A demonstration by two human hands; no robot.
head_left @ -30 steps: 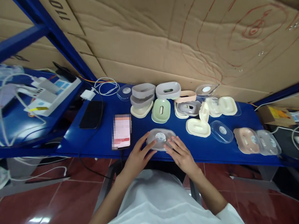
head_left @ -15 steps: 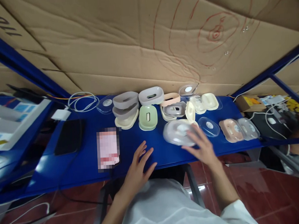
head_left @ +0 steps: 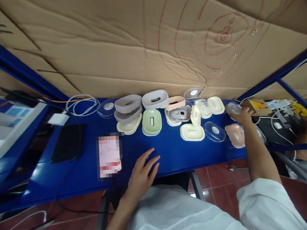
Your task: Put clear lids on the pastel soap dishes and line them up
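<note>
At the table's right rear, my right hand (head_left: 241, 116) reaches out with its fingers closed on a greyish soap box (head_left: 233, 108) with a clear lid; part of the box is hidden behind the fingers. My left hand (head_left: 143, 171) hovers near the front edge, fingers spread, holding nothing. Ahead of it stands a green soap box (head_left: 152, 122). A cream soap tray (head_left: 192, 132) lies in the middle, beside a loose clear lid (head_left: 214, 132) with a round label. Just below my right hand, a pink soap box (head_left: 235, 136) is partly covered by the forearm.
Stacked grey soap boxes (head_left: 128, 107) and other pastel parts line the back against the cardboard wall (head_left: 102, 46). On the left lie a pixelated pink item (head_left: 108, 156), a black flat device (head_left: 67, 142) and coiled white cable (head_left: 83, 105). An open carton (head_left: 256, 107) stands far right, near another person.
My right hand has carried the clear-lidded soap box from the table's middle to the right rear, uncovering the cream tray. My left hand stays nearly in place.
</note>
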